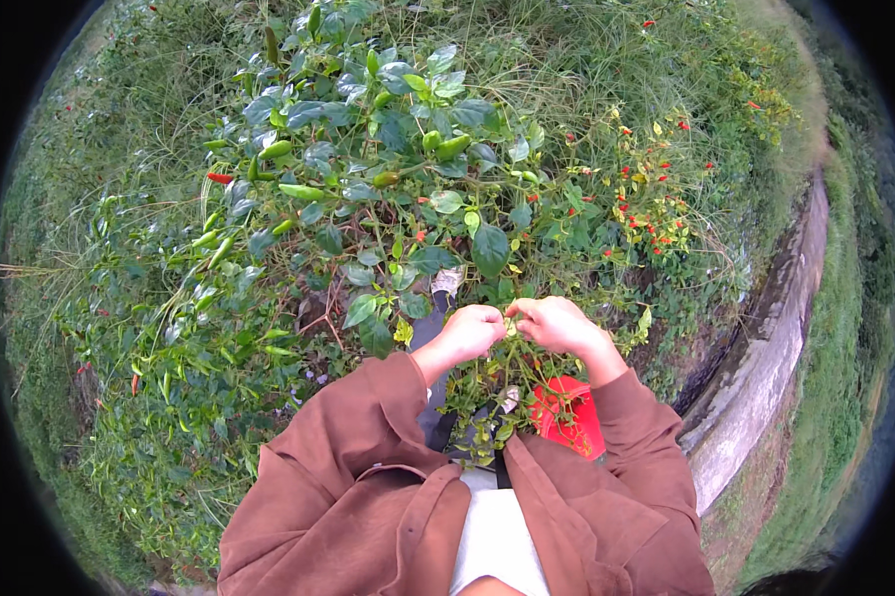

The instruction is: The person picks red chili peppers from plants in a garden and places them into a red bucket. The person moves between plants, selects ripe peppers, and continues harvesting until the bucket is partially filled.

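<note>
My left hand (473, 331) and my right hand (555, 324) almost meet over a low chili pepper plant (496, 372). Both have thumb and fingers pinched together on a small sprig (511, 325) of it. What exactly lies between the fingertips is too small to tell. Below my right wrist is a red plastic bucket (570, 417), partly covered by thin green stems and my sleeve. A taller chili plant with broad dark leaves (490, 249) rises just beyond my hands. Green chilies (452, 147) hang on it, along with a red one (220, 178) at the left.
Another chili bush with many small red chilies (641, 216) grows at the right. A pale concrete edge (767, 372) curves down the right side, with grass (834, 357) past it. Dense chili foliage (172, 350) fills the left. My trouser leg (432, 372) shows between the plants.
</note>
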A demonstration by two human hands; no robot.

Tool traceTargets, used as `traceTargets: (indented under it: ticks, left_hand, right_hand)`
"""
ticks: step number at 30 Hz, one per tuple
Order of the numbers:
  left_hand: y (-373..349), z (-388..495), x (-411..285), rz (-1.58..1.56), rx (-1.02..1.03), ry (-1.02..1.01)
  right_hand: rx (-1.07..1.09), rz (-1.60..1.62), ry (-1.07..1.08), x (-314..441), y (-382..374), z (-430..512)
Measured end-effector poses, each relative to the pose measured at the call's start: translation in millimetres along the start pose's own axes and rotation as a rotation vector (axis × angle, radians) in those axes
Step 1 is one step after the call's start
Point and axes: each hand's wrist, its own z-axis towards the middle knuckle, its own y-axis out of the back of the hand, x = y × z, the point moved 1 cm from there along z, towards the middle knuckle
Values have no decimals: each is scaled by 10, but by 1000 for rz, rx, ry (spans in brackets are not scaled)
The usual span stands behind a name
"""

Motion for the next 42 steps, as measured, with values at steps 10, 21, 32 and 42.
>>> traceTargets:
  ticks: [10, 21, 32, 42]
  left_hand:
    - [209, 759, -57, 1181, -477, -835]
    - [544, 462, 211, 1016, -291, -239]
    - [505, 473, 349, 1046, -414, -468]
    - [413, 411, 163, 1067, -391, -370]
  right_hand:
    - [-67, 27, -639, -743, -236, 1412]
    - [-194, 379, -865, -1152, -1016, 1784]
    - [-660, 1818, -1019, -1180, -1230, 1508]
    - [-564, 1544, -832, -1117, -1137, 1331]
